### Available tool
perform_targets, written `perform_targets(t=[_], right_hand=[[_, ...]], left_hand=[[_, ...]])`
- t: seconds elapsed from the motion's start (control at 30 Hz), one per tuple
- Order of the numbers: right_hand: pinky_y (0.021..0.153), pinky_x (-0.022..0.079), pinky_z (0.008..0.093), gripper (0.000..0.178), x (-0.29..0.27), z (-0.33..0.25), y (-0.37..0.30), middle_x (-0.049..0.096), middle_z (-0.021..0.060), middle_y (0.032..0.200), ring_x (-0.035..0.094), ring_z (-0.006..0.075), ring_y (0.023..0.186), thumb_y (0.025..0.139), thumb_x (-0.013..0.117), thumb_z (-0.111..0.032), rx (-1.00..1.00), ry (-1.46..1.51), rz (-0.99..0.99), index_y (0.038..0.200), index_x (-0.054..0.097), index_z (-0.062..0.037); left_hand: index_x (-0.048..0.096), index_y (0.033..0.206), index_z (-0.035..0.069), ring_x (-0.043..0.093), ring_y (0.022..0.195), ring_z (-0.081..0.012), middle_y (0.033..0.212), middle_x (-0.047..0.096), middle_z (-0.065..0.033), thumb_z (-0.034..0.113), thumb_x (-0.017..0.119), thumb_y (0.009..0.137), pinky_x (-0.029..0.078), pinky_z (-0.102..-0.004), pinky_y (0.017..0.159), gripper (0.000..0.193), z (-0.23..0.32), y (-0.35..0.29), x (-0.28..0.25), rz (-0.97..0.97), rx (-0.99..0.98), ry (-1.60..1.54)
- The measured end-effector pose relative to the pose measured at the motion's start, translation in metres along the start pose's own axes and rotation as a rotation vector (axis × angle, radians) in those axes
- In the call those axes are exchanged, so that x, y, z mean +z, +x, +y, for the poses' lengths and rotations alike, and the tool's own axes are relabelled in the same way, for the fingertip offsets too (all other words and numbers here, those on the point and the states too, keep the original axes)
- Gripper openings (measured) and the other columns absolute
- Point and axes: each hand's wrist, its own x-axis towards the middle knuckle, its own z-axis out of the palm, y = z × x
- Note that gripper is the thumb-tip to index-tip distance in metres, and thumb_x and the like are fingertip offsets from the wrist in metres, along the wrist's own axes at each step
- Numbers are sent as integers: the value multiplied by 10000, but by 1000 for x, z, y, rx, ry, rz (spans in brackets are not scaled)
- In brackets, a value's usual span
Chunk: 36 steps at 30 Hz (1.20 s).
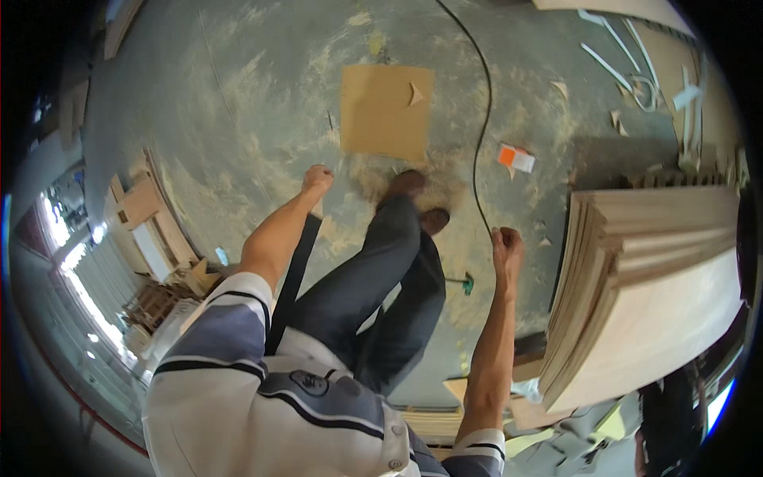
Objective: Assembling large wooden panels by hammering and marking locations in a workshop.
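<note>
Head view: thin, dark, curving cable (487,115)

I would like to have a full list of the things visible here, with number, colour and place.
Floor: one, grey-green, dusty, underneath
Square sheet: one, tan, upper middle
Triangular scrap: one, tan, on the sheet
Cable: one, black, from top edge downward
Packet: one, orange and white, right of the cable
Small tool: one, green head, right of centre
Board stack: one, pale brown, right
Thin strips: several, white, upper right
Wood pieces: several, brown, left
Dark strip: one, black, left of centre
Trousers: one pair, dark grey, centre
Shirt: one, white, blue-grey, black, bottom
Left hand: one, bare, above dark strip
Right hand: one, bare, at cable's lower visible end
</note>
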Motion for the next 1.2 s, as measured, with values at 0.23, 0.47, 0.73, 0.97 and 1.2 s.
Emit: perform_targets(t=[0.23, 0.47, 0.73, 0.97, 1.2], right_hand=[[833, 486, 420, 628, 274, -31, 178, 653, 210, 994, 622, 338, 977, 731, 733, -397, -226, 32, -150, 1128, 582, 66], [810, 445, 471, 876, 433, -44, 196, 487, 277, 1041, 502, 413, 968, 569, 846, -412, -193, -378, 254, 1121, 388, 91], [831, 401, 463, 810, 448, -43, 186, 456, 231, 1068, 446, 372, 999, 581, 824, -416, -69, -358, 296, 1082, 395, 54], [800, 446, 486, 522, 424, -66, 193, 573, 296, 973, 563, 436, 932, 794, 670, -321, 12, 95, 167, 1046, 411, 55], [663, 467, 519, 261, 193, -99, 151, 638, 268, 841, 614, 454, 780, 942, 442, -217, -192, -115, 181, 967, 537, 25]], left_hand=[[547, 1095, -4, 570, 1050, -362, 1128, 578, -224, 295, 563, 867, 477, -431, 875, 376, -30, 219, 84, 408, -77, -204], [451, 1078, -27, 496, 1066, -395, 1109, 501, -247, 292, 553, 884, 421, -463, 898, 386, -23, 311, 142, 819, -8, -112], [473, 990, -28, 503, 966, -404, 1002, 519, -232, 222, 533, 882, 399, -490, 845, 279, -32, 338, 171, 998, 4, -205], [508, 901, -58, 491, 960, -427, 985, 525, -268, 151, 485, 896, 381, -496, 833, 210, -16, 302, 148, 831, 227, -253], [266, 1387, -78, 340, 1326, -382, 1420, 336, -285, 198, 430, 921, 309, -410, 1084, 566, 35, 216, 41, 352, 81, -330]])
